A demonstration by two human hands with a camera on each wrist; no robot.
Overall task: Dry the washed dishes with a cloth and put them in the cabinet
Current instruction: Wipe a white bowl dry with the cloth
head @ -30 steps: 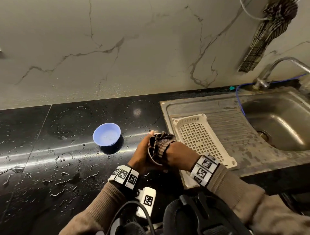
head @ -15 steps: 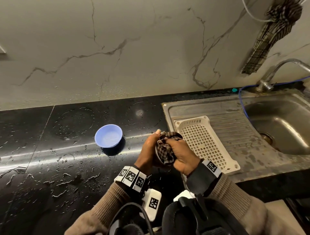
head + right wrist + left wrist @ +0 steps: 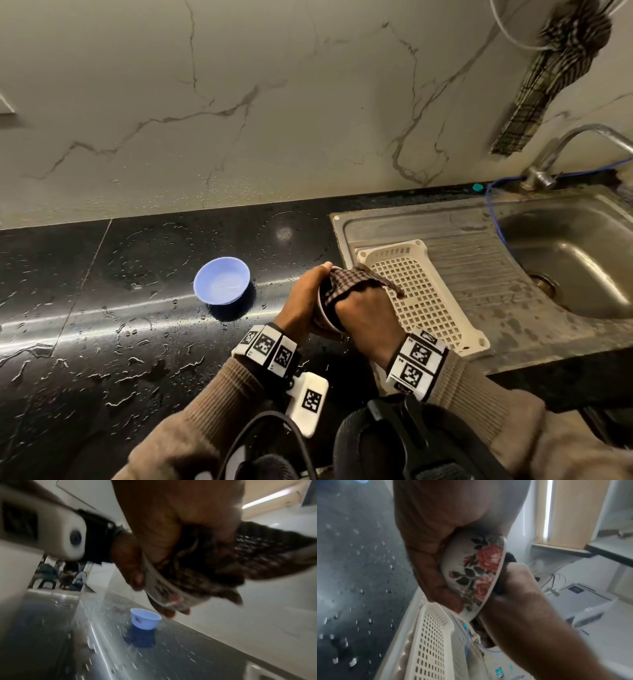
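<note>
A small white bowl with red roses (image 3: 476, 573) is cupped on its side in my left hand (image 3: 305, 301), fingers curled round its base, just above the counter's front edge. My right hand (image 3: 366, 315) grips a dark checked cloth (image 3: 352, 279) and pushes it into the bowl's mouth; the cloth (image 3: 223, 563) bunches under the fingers. Only a sliver of the bowl's rim (image 3: 322, 317) shows in the head view. A blue bowl (image 3: 222, 281) stands upright on the wet black counter, left of my hands, also visible as the blue bowl (image 3: 145, 619).
A white perforated tray (image 3: 424, 291) lies on the steel drainboard (image 3: 479, 260) right behind my hands. The sink basin (image 3: 582, 260) and tap (image 3: 548, 164) are at the right. Another checked cloth (image 3: 548, 78) hangs on the marble wall. The black counter (image 3: 102, 325) is dotted with water.
My right hand has turned inside the bowl with the cloth, its wrist rolling over. The left hand keeps the same hold. The blue bowl has not moved.
</note>
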